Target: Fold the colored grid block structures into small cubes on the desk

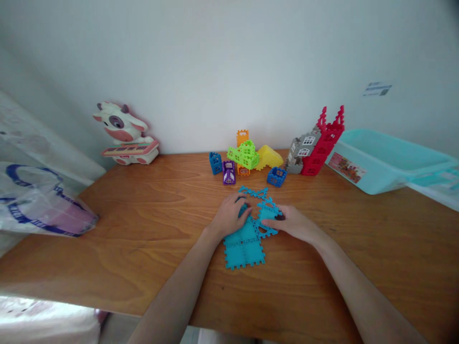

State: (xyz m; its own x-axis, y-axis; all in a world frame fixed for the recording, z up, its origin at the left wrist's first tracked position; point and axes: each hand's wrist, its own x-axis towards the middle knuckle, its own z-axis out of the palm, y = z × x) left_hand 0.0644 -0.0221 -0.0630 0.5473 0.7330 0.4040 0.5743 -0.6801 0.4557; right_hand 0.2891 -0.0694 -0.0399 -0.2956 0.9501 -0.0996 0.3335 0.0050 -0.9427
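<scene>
Several flat blue interlocking building panels (245, 252) lie joined on the wooden table in front of me. My left hand (230, 213) rests over the upper left part of this sheet, fingers curled down onto it and hiding part of the panels. On the other side, my right hand (289, 222) grips a blue panel piece (268, 212) by its right edge, thumb on top. That piece touches or overlaps the sheet's right side; whether it is locked in cannot be seen. Just beyond the hands lies a loose blue lattice piece (256, 192).
Behind are a purple toy car (229, 172), blue boxes (276, 177), a green, orange and yellow build (247, 155), and a red and grey tower (319, 148). A turquoise bin (380, 167) stands right. A cow keyboard toy (129, 136) and plastic bag (53, 205) are left.
</scene>
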